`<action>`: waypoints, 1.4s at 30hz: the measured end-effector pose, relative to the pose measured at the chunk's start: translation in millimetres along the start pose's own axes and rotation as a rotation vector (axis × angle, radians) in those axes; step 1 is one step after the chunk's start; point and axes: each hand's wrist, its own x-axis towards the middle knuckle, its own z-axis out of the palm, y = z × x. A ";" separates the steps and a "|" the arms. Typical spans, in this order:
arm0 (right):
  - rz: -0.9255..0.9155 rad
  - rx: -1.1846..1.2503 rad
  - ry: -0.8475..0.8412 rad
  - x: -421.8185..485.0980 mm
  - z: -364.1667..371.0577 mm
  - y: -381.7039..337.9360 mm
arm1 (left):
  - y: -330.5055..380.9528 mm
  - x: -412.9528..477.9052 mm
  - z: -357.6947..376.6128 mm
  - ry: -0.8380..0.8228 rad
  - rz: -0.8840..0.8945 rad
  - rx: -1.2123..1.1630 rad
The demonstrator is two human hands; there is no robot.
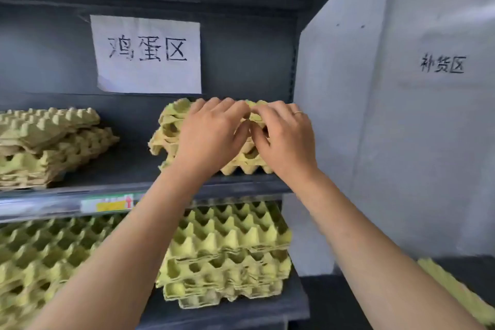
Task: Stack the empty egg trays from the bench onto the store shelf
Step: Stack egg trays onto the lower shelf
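On the upper shelf (107,169), at its right end, on top of a pile of trays (166,126): left grip (214,131) and right grip (284,136) side by side, palms down, open, fingers loosely bent, pressing the top tray, thumbs almost touching. Farther left on the same shelf, well apart, a second pile (48,142); below, more piles (230,249). Behind the hands, a white sign (146,53); down at the right, one loose tray (452,292) on the dark tabletop (471,273).

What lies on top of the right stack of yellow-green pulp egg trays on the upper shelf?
The left hand and the right hand rest on this stack of yellow-green pulp egg trays. They cover most of its top tray.
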 end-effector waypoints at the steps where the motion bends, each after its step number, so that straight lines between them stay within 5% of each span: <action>1: 0.032 -0.022 -0.028 -9.9 -12.0 20.0 | 20.7 3.8 11.6 -0.024 0.014 -0.022; 22: 0.561 -0.602 -0.654 -224.1 -131.4 395.1 | 351.5 55.3 329.8 -0.433 0.332 -0.593; 31: 0.727 -0.610 -0.876 -319.5 -169.4 520.3 | 466.0 34.3 437.1 -0.655 0.370 -0.610; 42: 0.971 -0.337 -1.247 -433.7 -178.7 672.6 | 568.0 -32.6 540.2 -1.151 0.126 -0.511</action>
